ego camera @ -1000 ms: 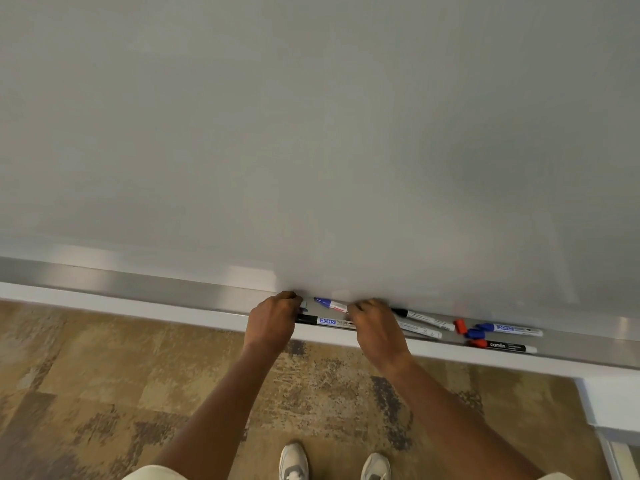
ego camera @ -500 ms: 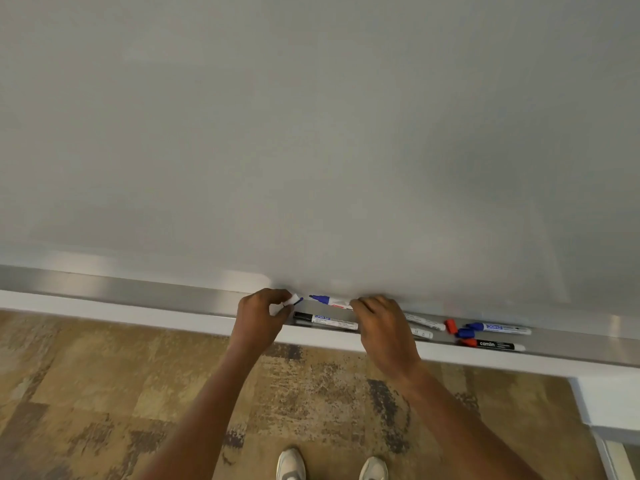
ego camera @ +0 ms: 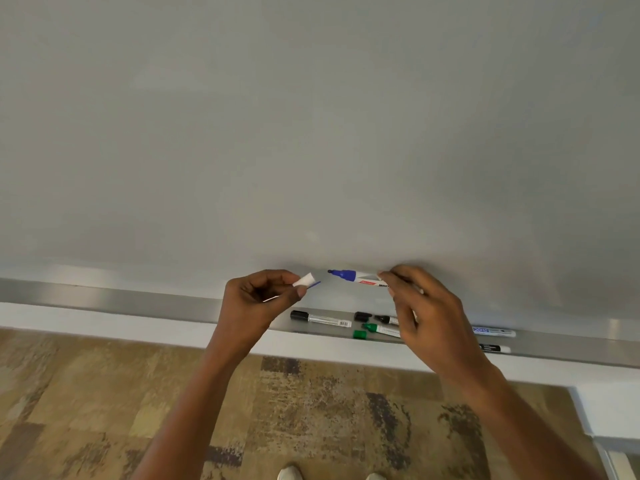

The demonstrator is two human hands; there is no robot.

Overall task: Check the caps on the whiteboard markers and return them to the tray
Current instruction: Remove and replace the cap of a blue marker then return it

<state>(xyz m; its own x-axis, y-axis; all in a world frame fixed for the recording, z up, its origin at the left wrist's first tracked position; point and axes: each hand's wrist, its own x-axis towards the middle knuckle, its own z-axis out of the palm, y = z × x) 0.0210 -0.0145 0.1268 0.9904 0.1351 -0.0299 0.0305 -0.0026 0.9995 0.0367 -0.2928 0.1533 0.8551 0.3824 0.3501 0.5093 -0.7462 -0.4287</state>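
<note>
My right hand (ego camera: 427, 317) holds an uncapped blue marker (ego camera: 353, 276) level above the tray, its blue tip pointing left. My left hand (ego camera: 258, 299) pinches a white cap with a blue clip (ego camera: 307, 281), a short gap to the left of that tip. On the metal tray (ego camera: 138, 301) below lie a capped black marker (ego camera: 320, 319), a loose black cap (ego camera: 362, 317) beside an uncapped black marker (ego camera: 389, 319), and a loose green cap (ego camera: 359, 334) beside an uncapped green marker (ego camera: 379, 329). Two more markers (ego camera: 493, 331) lie to the right, partly hidden by my right hand.
The grey whiteboard (ego camera: 311, 133) fills the upper view. A white ledge (ego camera: 104, 327) runs under the tray. Patterned brown carpet (ego camera: 86, 410) and my shoe tips (ego camera: 289, 474) are below. A white frame corner (ego camera: 609, 410) stands at the lower right.
Both hands have risen from the tray. The right hand lifted the blue marker; the left hand pulled the cap away to the left. The green and black markers under the hands came into view.
</note>
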